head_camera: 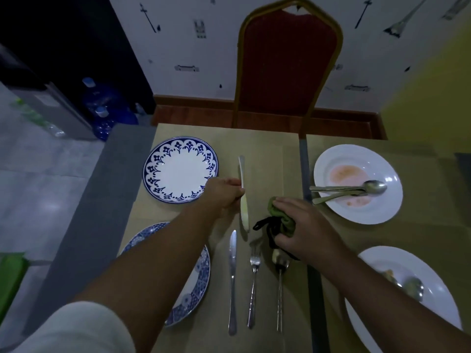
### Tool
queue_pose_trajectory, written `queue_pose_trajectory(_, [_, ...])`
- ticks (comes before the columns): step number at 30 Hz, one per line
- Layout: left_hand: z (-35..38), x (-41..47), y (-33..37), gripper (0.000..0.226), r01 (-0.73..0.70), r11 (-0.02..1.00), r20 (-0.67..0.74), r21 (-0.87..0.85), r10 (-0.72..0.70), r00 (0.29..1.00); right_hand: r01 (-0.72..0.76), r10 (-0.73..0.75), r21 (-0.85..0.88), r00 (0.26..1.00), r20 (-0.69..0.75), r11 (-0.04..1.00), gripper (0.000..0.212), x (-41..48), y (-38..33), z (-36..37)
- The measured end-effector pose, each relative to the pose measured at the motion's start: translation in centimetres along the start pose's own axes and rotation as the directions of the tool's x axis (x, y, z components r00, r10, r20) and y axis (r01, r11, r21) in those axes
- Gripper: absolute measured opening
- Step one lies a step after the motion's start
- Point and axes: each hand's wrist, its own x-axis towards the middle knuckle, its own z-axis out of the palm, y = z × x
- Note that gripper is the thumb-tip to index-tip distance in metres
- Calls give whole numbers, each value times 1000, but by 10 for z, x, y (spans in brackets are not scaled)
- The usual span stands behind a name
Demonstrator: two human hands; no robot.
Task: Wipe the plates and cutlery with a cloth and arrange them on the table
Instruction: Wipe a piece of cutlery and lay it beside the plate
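Note:
My left hand point(224, 196) grips a table knife point(242, 174) by its middle, just right of a clean blue-and-white plate point(179, 170). My right hand point(298, 225) is closed around a green cloth point(280, 215) with a black strap. Below lie a knife point(232, 281), a fork point(254, 284) and a spoon point(280, 289) side by side on the table. A second blue patterned plate point(198, 278) sits partly under my left forearm. Two white plates with food smears hold used cutlery at the right, one far point(356, 182), one near point(382, 266).
A red chair with a gold frame point(288, 64) stands at the table's far edge. Blue water bottles point(102, 108) stand on the floor at the left. A dark seam point(304, 169) splits the tabletop.

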Motion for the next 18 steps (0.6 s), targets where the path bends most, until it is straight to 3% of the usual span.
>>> queue_pose_trajectory(4, [8,26,-2,21,-114,952,-19,284,124,992,-38,38,17,999,12,999,72,13,-1,7])
queue_pose_trajectory(7, [14,27,-6,19,-224,828,-21,514,273,962,-64,64,36,998,20,997,72,15,-2,10])
queue_pose_trajectory(11, [12,24,-16,16,-325,674,-15,663,446,895,-72,71,17,996,45,997,73,18,-2,12])
queue_pose_trajectory(13, [4,20,-23,18,-421,554,92,718,524,846,-65,65,7,997,51,998,73,21,-2,12])
queue_pose_trajectory(15, [-5,13,-33,35,-551,360,293,753,567,770,-51,52,-14,997,59,999,72,24,-3,11])
queue_pose_trajectory(18, [-18,1,-53,69,-596,55,517,801,441,734,-36,39,-48,998,57,998,72,30,-6,11])
